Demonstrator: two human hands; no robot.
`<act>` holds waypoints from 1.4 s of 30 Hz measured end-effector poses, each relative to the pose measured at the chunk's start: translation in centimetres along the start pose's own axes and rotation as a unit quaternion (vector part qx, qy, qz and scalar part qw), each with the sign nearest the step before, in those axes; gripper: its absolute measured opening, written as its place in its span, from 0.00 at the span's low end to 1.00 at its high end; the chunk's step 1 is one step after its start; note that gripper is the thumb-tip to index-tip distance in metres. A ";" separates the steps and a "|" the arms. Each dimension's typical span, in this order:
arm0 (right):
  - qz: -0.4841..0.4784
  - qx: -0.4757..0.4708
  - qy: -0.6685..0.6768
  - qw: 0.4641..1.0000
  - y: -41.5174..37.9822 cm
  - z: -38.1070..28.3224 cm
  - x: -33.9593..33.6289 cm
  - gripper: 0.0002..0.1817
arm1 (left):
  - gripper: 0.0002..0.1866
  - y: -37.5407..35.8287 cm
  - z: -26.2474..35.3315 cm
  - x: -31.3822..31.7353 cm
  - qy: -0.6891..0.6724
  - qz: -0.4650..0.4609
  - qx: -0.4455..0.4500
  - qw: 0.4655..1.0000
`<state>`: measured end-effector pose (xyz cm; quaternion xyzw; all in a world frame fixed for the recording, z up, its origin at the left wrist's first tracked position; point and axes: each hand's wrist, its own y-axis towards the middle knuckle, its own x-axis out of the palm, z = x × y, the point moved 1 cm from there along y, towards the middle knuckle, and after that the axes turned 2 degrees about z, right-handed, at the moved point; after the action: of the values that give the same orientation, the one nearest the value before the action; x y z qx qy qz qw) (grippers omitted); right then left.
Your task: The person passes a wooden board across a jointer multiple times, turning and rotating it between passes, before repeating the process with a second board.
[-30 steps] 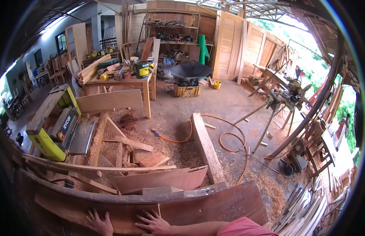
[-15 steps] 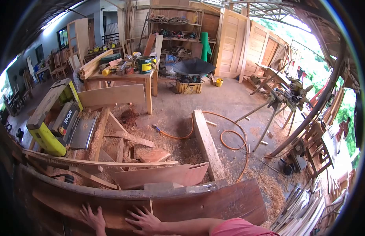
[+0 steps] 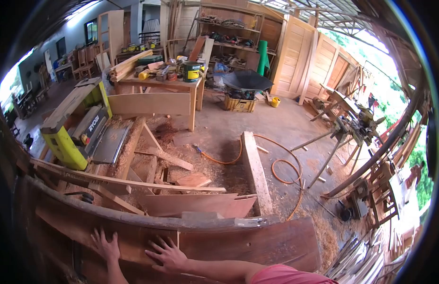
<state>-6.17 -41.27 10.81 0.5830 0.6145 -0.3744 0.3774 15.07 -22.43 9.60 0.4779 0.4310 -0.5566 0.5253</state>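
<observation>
Two dark brown wooden boards lie end to end along the near bench, with a thin pale line where they meet. My left hand rests flat on the left board, fingers spread. Just left of the pale line, my right hand also lies on that board with its fingers apart. The right board reaches out to the right and has a small hole in it. Behind both boards runs a worn grey beam.
A green Ryobi planer stands at the left among shavings and offcuts. A thick timber lies on the floor beside an orange hose. Farther back is a cluttered wooden table. Thin wood strips are piled at the lower right.
The view has shifted, so the workshop sits farther right in it. Both hands appear slightly higher and stay flat on the board with fingers spread.
</observation>
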 end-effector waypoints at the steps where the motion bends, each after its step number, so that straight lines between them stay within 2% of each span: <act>1: -0.004 0.001 0.000 1.000 0.3 -0.3 -0.1 0.39 | 0.40 0.2 -0.1 -0.3 0.000 0.001 -0.001 1.000; 5: -0.012 0.008 -0.003 1.000 1.7 -0.8 0.2 0.38 | 0.41 1.1 -0.6 -0.7 -0.013 -0.001 -0.008 1.000; 8: -0.012 0.010 -0.021 1.000 2.8 -1.3 1.3 0.36 | 0.41 2.1 -1.4 -0.9 -0.008 0.036 0.050 0.998; 9: 0.054 0.001 -0.019 0.998 3.1 -1.3 1.9 0.35 | 0.41 2.6 -2.4 0.4 -0.021 0.079 0.062 0.995; 10: 0.058 0.002 -0.024 0.998 3.6 -1.8 1.0 0.35 | 0.41 3.2 -2.8 0.2 -0.044 0.088 0.082 0.992; 12: 0.127 -0.024 -0.033 0.991 4.5 -2.1 1.9 0.35 | 0.41 3.3 -3.0 -0.2 -0.042 0.087 0.050 0.994; 14: 0.139 -0.015 -0.009 0.990 5.3 -2.4 3.6 0.36 | 0.38 4.3 -4.5 0.9 -0.086 0.122 0.055 0.987; 15: 0.102 -0.009 -0.009 0.995 5.7 -2.4 4.1 0.38 | 0.35 4.2 -4.9 1.2 -0.115 0.142 0.058 0.981; 17: 0.088 -0.006 -0.019 0.996 6.4 -3.6 3.7 0.38 | 0.28 4.3 -6.1 2.7 -0.170 0.170 0.059 0.969; 19: 0.122 -0.019 -0.017 0.992 7.3 -3.7 5.1 0.38 | 0.24 0.2 -6.0 3.2 -0.221 0.244 0.057 0.942; 20: 0.115 -0.015 -0.014 0.993 7.5 -3.9 4.6 0.36 | 0.24 -2.8 -6.1 3.8 -0.288 0.238 0.048 0.926; 23: 0.127 -0.024 -0.008 0.992 8.4 -4.4 5.0 0.36 | 0.27 -12.2 -9.5 3.0 -0.238 0.237 -0.010 0.942; 24: 0.110 -0.018 -0.017 0.994 8.8 -4.9 4.8 0.37 | 0.34 -14.7 -11.8 3.8 -0.200 0.234 -0.071 0.949; 25: 0.105 -0.015 -0.018 0.994 9.2 -5.2 4.6 0.37 | 0.38 -16.0 -13.5 4.0 -0.207 0.217 -0.160 0.940; 27: 0.095 -0.007 -0.019 0.995 9.8 -5.8 4.6 0.38 | 0.45 -18.6 -16.9 4.7 -0.216 0.179 -0.332 0.900; 28: 0.082 0.002 -0.016 0.996 10.0 -6.3 4.1 0.37 | 0.55 -19.0 -19.4 7.0 -0.270 0.130 -0.344 0.890; 32: 0.088 -0.008 -0.026 0.996 11.4 -6.8 5.1 0.37 | 0.57 -19.1 -17.7 6.6 -0.340 0.113 -0.363 0.860; 39: 0.094 -0.006 -0.017 0.995 14.0 -7.9 6.1 0.38 | 0.58 -19.1 -17.2 6.2 -0.309 0.128 -0.352 0.874; 42: 0.106 -0.013 -0.004 0.994 15.1 -8.4 6.4 0.38 | 0.58 -19.0 -16.7 5.3 -0.337 0.113 -0.361 0.862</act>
<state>8.47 -30.34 8.36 0.6384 0.5521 -0.3268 0.4252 -2.51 -5.51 1.09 0.0835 0.3418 -0.4262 0.8334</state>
